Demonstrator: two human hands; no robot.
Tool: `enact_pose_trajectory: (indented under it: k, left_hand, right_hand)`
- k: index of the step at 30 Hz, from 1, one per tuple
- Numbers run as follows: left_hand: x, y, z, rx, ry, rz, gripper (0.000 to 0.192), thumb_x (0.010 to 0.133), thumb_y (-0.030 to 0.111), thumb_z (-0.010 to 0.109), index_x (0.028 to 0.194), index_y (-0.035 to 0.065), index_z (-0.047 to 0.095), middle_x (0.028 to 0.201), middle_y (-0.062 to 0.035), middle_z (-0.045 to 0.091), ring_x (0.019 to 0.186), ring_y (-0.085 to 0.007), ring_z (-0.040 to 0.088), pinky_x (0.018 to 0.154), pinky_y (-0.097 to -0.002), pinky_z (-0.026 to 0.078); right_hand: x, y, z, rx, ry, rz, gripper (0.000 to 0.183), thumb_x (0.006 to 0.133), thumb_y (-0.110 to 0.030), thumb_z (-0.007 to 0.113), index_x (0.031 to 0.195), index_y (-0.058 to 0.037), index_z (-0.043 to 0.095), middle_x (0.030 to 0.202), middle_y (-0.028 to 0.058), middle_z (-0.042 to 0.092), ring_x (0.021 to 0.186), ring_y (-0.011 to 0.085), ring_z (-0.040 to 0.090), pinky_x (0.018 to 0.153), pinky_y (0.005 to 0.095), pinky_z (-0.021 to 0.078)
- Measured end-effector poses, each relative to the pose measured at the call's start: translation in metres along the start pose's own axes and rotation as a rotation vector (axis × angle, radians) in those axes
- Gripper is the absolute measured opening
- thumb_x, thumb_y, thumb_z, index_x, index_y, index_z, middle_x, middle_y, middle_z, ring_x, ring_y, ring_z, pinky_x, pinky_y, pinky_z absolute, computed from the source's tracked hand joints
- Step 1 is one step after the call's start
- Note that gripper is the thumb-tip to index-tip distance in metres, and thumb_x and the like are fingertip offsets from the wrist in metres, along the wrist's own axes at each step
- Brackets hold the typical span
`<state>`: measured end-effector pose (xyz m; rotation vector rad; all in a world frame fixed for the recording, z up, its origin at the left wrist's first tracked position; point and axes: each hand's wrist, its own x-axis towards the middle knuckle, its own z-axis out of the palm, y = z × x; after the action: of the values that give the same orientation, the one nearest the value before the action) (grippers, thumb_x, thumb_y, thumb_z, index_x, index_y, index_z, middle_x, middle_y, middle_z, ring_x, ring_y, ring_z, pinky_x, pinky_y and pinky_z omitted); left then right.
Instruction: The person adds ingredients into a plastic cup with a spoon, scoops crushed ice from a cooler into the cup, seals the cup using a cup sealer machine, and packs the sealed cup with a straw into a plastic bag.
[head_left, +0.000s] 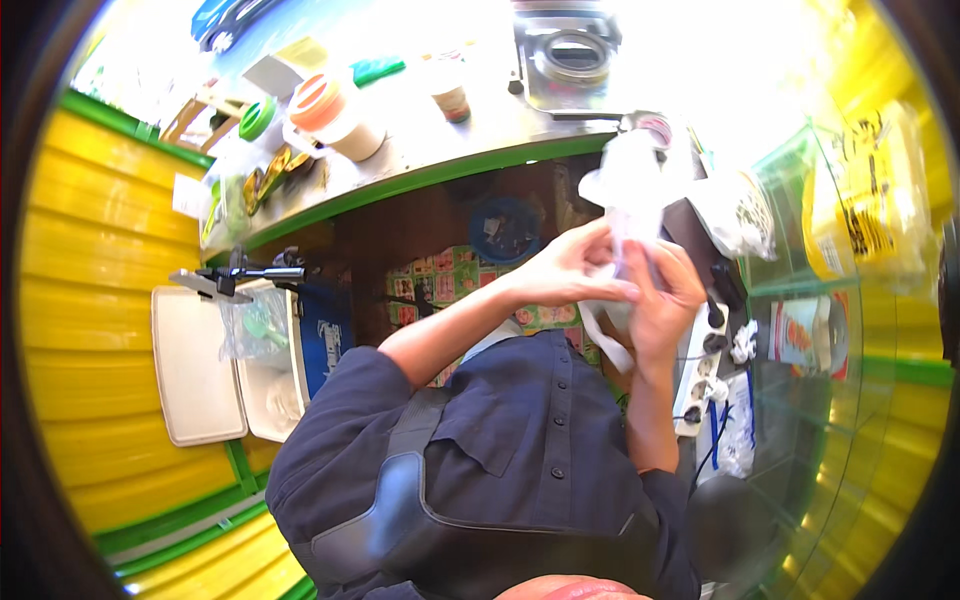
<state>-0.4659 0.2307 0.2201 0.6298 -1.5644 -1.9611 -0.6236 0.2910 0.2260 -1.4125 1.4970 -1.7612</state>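
Observation:
My left hand (574, 266) and my right hand (664, 296) come together in front of my chest. Between their fingers is a thin, whitish translucent plastic bag (634, 187), pinched at its lower part and reaching up toward the counter. The thumb and fingers of both hands are close together on it. A pale strip (606, 341) hangs below, beside my right wrist. Just past the bag's top, a roll with a printed rim (652, 129) sits near the counter edge.
On the steel counter (420, 154) stand an orange-lidded jug (337, 120), a cup (451, 97), bananas (274, 176) and a metal machine (574, 56). A power strip (701, 367) and a glass case (810, 292) are at right. An open cooler (300, 360) is at left; a blue bin (505, 229) is below.

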Motion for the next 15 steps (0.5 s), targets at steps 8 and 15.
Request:
enact_pose_trajectory:
  k: [8,15]
  left_hand:
    - [-0.099,-0.052,-0.108,-0.437,0.780,-0.024,0.026,0.105,0.026,0.068,0.111,0.0016,0.075,0.094,-0.0043,0.076,0.082,-0.0111,0.072,0.073,-0.0262,0.057]
    - [-0.157,-0.092,-0.177,-0.382,0.961,-0.081,0.014,0.100,0.016,0.074,0.103,0.0024,0.077,0.086,-0.0030,0.076,0.065,-0.0033,0.062,0.057,-0.0190,0.046]
  right_hand:
    - [0.024,0.068,0.142,0.409,-0.428,0.517,0.014,0.096,-0.009,0.078,0.102,0.0033,0.079,0.086,0.0042,0.077,0.077,0.0062,0.068,0.070,0.0205,0.0524]
    - [0.109,0.126,0.179,0.407,0.008,0.405,0.043,0.112,-0.037,0.053,0.097,-0.0004,0.071,0.079,0.0079,0.071,0.062,0.0134,0.066,0.058,0.0265,0.0529]
